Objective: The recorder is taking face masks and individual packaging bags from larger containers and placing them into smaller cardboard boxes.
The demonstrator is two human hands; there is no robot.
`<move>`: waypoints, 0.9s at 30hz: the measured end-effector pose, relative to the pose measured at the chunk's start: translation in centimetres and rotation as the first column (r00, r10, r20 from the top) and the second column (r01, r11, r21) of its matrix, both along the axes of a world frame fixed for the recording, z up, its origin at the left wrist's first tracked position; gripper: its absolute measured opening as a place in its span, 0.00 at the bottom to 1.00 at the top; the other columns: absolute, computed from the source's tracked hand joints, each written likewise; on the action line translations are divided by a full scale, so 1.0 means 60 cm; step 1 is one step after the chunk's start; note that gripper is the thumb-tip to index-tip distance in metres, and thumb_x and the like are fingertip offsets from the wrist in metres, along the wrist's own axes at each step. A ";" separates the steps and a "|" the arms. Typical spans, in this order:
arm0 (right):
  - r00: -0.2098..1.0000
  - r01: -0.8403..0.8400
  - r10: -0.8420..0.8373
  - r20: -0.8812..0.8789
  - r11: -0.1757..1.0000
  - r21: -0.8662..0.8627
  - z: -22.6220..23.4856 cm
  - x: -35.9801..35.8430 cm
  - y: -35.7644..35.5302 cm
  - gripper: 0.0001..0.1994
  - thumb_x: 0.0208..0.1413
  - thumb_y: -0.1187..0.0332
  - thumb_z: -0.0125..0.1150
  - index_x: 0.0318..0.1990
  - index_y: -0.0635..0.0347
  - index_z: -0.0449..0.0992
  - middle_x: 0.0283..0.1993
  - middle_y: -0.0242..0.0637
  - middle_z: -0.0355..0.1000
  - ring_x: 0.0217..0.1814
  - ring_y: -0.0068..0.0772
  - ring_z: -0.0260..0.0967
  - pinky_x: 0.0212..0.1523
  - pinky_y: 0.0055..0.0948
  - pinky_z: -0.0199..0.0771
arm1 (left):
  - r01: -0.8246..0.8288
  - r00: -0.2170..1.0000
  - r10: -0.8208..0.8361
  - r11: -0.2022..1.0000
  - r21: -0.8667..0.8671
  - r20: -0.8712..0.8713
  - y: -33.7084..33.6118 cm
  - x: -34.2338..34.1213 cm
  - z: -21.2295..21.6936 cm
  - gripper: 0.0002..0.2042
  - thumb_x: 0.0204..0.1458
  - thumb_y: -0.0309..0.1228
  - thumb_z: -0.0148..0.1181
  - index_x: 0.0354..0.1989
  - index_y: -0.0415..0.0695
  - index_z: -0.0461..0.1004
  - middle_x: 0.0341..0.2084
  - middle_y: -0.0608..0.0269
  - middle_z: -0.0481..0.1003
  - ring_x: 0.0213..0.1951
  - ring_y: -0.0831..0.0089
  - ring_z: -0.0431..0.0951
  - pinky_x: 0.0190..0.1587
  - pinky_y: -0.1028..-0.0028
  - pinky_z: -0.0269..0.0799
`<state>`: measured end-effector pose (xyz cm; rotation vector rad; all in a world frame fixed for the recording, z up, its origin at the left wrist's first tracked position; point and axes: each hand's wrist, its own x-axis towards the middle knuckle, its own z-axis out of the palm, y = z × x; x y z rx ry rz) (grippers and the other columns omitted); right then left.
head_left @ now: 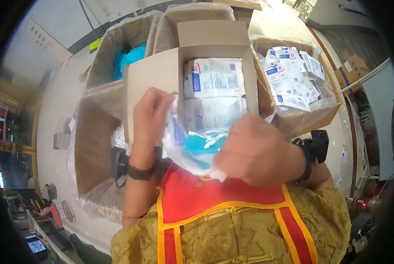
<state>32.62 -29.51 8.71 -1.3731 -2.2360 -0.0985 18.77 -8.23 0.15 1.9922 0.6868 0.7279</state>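
Note:
Between my hands is a torn-open white plastic packet (pixel 175 147) with blue print, held low in front of my chest. Through its opening shows a teal folded item (pixel 201 144) with thin white loops, perhaps face masks. My left hand (pixel 150 112), fingers closed, grips the packet's left edge. Closed on its right side is my right hand (pixel 252 152), blurred by motion, its fingertips partly hidden. Just beyond the hands stands an open cardboard carton (pixel 214 38), where flat white printed packets (pixel 214 78) lie in two visible stacks.
To the right, a lined box (pixel 309 121) holds many loose white packets (pixel 289 79). Teal items (pixel 131 59) lie in a lined box at the far left. Another plastic-lined box (pixel 93 163) stands near my left arm. A small taped carton (pixel 353 72) sits on the floor at right.

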 end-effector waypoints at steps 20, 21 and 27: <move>0.986 0.025 -0.004 -0.167 0.992 0.124 -0.036 0.020 0.035 0.16 0.50 0.59 0.62 0.40 0.60 0.72 0.35 0.38 0.67 0.36 0.40 0.67 0.36 0.34 0.67 | 0.545 0.824 -0.566 0.806 -0.232 -0.027 -0.108 -0.052 0.056 0.27 0.46 0.33 0.67 0.55 0.40 0.67 0.44 0.59 0.76 0.45 0.71 0.77 0.49 0.73 0.70; 0.986 0.033 -0.012 -0.167 0.992 0.126 -0.037 0.029 0.031 0.16 0.50 0.59 0.62 0.40 0.60 0.72 0.35 0.38 0.67 0.36 0.40 0.67 0.36 0.34 0.67 | 0.401 0.900 -0.435 0.798 -0.450 0.031 -0.107 -0.057 0.064 0.26 0.46 0.33 0.67 0.54 0.39 0.68 0.43 0.59 0.77 0.44 0.71 0.77 0.47 0.73 0.71; 0.961 0.061 -0.146 -0.233 0.938 -0.340 -0.058 0.079 -0.044 0.13 0.52 0.58 0.62 0.36 0.59 0.73 0.33 0.39 0.71 0.40 0.42 0.70 0.38 0.37 0.71 | 0.467 0.850 -0.479 0.878 -0.107 -0.217 -0.098 -0.076 0.099 0.19 0.46 0.22 0.65 0.47 0.39 0.68 0.41 0.60 0.76 0.41 0.72 0.78 0.44 0.76 0.72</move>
